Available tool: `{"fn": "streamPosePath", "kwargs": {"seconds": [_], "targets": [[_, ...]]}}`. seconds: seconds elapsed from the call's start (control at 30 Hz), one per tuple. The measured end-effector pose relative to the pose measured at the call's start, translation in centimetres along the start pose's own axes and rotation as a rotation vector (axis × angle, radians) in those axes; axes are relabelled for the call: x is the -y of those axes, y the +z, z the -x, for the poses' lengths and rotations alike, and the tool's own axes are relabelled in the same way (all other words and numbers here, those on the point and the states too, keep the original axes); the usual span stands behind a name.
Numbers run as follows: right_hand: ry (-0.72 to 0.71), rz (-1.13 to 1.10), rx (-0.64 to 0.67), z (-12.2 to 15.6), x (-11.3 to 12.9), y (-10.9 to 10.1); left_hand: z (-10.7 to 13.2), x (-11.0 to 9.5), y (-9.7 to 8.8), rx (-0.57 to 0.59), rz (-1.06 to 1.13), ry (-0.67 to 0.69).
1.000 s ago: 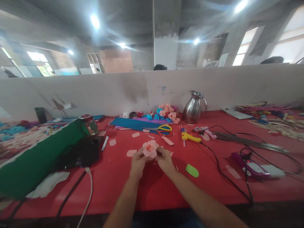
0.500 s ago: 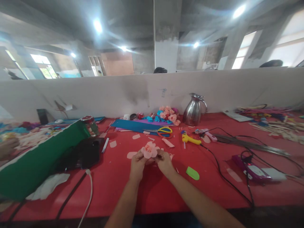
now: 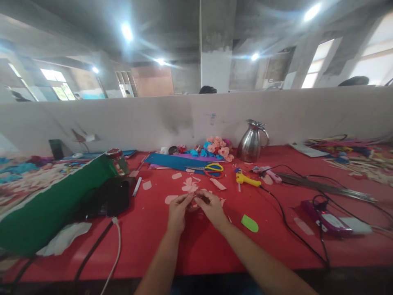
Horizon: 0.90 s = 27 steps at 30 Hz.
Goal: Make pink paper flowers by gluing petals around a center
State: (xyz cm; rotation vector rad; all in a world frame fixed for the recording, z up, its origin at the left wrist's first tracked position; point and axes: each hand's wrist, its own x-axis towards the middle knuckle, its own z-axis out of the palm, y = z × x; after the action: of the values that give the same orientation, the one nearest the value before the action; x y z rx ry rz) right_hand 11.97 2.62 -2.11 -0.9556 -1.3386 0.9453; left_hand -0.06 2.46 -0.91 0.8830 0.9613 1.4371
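A pink paper flower (image 3: 189, 185) lies on the red table (image 3: 196, 246), just beyond my fingers. My left hand (image 3: 178, 209) and my right hand (image 3: 211, 207) meet over the table in front of it, fingertips pinched together on something small that I cannot make out. Loose pink petals (image 3: 170, 199) lie around both hands. A green leaf cutout (image 3: 249, 223) rests to the right of my right wrist.
Yellow-handled scissors (image 3: 211, 168), a yellow glue gun (image 3: 246, 179) with its black cord, a steel jug (image 3: 251, 141) and a pile of finished flowers (image 3: 216, 147) lie farther back. A green roll (image 3: 46, 205) and black bag sit left. A purple device (image 3: 327, 219) sits right.
The pink flower, held up between both hands before, now lies on the table beyond them. Both hands have dropped lower and pinch together at the fingertips.
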Motion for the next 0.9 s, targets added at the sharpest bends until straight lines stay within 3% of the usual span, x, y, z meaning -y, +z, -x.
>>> {"fn": "streamPosePath", "kwargs": {"seconds": [0.3, 0.57, 0.77, 0.9], "targets": [[-0.032, 0.057, -0.027, -0.3, -0.7, -0.3, -0.1, 0.0, 0.2, 0.021, 0.037, -0.034], [-0.136, 0.250, -0.104, -0.1, 0.1, -0.3, -0.1, 1.1, 0.1, -0.015, -0.238, 0.120], [-0.131, 0.162, -0.135, -0.1, -0.2, -0.1, -0.1, 1.7, -0.1, -0.054, -0.383, 0.256], [-0.150, 0.090, -0.082, 0.1, 0.0, 0.1, -0.1, 1.4, -0.1, -0.055, -0.343, 0.253]]}}
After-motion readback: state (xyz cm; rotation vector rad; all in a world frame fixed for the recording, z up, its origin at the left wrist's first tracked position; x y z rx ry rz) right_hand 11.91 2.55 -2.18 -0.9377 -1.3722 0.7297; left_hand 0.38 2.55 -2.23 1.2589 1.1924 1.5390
